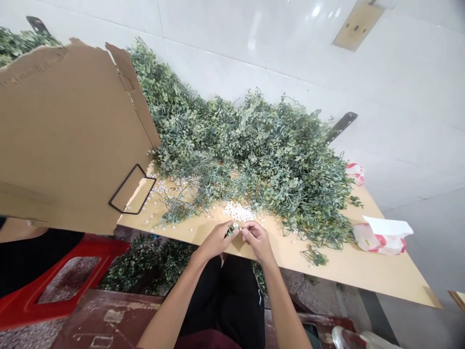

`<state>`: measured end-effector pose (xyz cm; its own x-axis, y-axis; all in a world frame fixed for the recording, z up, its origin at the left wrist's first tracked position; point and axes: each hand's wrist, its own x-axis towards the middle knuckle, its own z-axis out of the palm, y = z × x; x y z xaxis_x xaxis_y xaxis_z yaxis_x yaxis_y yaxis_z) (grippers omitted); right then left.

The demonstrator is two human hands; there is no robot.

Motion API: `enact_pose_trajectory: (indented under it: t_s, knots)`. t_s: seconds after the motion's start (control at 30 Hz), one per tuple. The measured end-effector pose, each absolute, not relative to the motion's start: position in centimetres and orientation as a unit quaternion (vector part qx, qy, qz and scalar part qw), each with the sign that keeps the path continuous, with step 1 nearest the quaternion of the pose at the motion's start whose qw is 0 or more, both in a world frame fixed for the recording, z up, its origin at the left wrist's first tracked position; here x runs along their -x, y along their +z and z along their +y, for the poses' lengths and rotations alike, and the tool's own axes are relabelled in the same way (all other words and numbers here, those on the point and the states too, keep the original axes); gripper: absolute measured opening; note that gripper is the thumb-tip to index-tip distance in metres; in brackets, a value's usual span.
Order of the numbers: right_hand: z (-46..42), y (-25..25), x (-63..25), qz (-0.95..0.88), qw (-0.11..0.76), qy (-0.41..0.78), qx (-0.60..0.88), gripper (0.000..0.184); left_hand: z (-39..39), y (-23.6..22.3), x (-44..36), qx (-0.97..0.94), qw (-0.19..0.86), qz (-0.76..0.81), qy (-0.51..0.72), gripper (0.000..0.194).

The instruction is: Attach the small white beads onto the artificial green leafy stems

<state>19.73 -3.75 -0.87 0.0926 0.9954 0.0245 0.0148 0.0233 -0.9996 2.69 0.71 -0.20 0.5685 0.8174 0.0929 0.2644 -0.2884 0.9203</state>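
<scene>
Tan board tabletop (pixel 363 271) runs across the middle of the frame, tilted in view, with a white tiled wall (pixel 254 53) behind it. Large sheet of cardboard (pixel 65 135) stands at the left, covering the upper left of the frame and part of the board. Big heap of artificial green foliage (pixel 254 155) fills the upper middle of the board. A red-and-white paper bag (pixel 381 240) lies at the right end. Red plastic stool (pixel 72 276) sits at lower left, below the board edge. Small pile of white beads (pixel 238 211) lies just above the hands, with loose beads scattered toward the left.

Both hands are at the near board edge, lower middle of the frame, close together. Left hand (pixel 217 241) is closed in a narrow pinch, holding a short green sprig (pixel 231 230). Right hand (pixel 257 240) is also narrow, its fingertips (pixel 244 232) just beside the sprig's right end; whether it holds anything is too small to tell. The sprig's long axis runs lower left to upper right, its tip pointing up and right toward the right hand and bead pile. Left hand is nearer.
</scene>
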Motion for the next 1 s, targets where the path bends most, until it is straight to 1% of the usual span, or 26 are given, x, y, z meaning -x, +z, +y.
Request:
enact_pose_trajectory:
  t_s: [0.1,0.3,0.4,0.47,0.53,0.6,0.67,0.73,0.8,0.9,0.93,1.0]
  knots:
    - [-4.0,-0.9,-19.6,-0.505,0.522,0.432,0.535,0.021,0.7,-0.4,-2.8,-0.754,0.468,0.362,0.284,0.024]
    - [-4.4,-0.9,-19.5,-0.543,0.497,0.394,0.551,0.022,0.6,-0.5,-2.8,-0.762,0.459,0.368,0.27,0.03]
    - [-4.8,-0.2,-19.6,-0.591,0.475,0.343,0.554,0.022,0.3,-0.5,-2.7,-0.766,0.445,0.374,0.274,0.03]
    - [-5.2,0.9,-19.5,-0.642,0.429,0.314,0.553,0.022,-0.1,-0.5,-2.4,-0.766,0.432,0.379,0.287,0.029]
    - [-5.7,2.5,-18.9,-0.698,0.359,0.305,0.539,0.026,-0.8,-0.5,-1.6,-0.759,0.422,0.385,0.313,0.027]
    - [-6.1,4.2,-18.1,-0.75,0.292,0.312,0.505,0.033,-1.8,-0.7,-0.4,-0.744,0.409,0.401,0.344,0.026]
    - [-5.8,5.5,-17.5,-0.796,0.237,0.319,0.456,0.036,-3.3,-1.5,1.4,-0.717,0.394,0.436,0.375,0.027]
    - [-4.4,6.5,-17.6,-0.825,0.212,0.312,0.421,0.034,-5.1,-3.0,3.6,-0.675,0.376,0.487,0.408,0.031]
    - [-1.5,7.1,-18.7,-0.828,0.234,0.278,0.427,0.03,-7.1,-5.4,6.1,-0.646,0.368,0.522,0.418,0.033]
    - [4.9,8.1,-21.6,-0.8,0.306,0.155,0.492,0.028,-9.5,-10.1,9.8,-0.62,0.365,0.567,0.402,0.039]
    - [7.3,8.5,-22.6,-0.791,0.314,0.102,0.515,0.029,-10.1,-11.7,10.8,-0.615,0.37,0.579,0.387,0.041]
    - [11.9,9.3,-24.4,-0.78,0.302,0.009,0.549,0.031,-10.7,-14.6,12.5,-0.613,0.375,0.594,0.361,0.045]
